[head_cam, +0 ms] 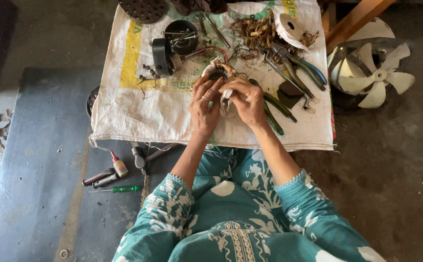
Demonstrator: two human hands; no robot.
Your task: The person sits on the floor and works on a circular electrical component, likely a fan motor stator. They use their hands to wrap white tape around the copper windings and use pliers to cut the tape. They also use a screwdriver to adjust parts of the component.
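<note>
Near edge: green-handled screwdriver, small glue bottle and dark-handled tools loose on the grey floor mat, left of the knees. Not in use.

Mid: left hand and right hand together over the white woven sack, both gripping a small motor winding at its near side. Left fingers curled round its left flank; right fingers pinched on a pale strip or wrap hanging from it. Exact pinch point hidden by knuckles.

For clean work, judged: steady the winding with the left, keep it low over the sack so loose bits land there; pull the strip with the right in short, even draws, away from the thin copper leads.

Far: black round housings with screws, left of the winding; tangle of scrap copper wire and white tape roll beyond; pliers and cutters to the right, within reach. White fan blade on the floor, far right.
</note>
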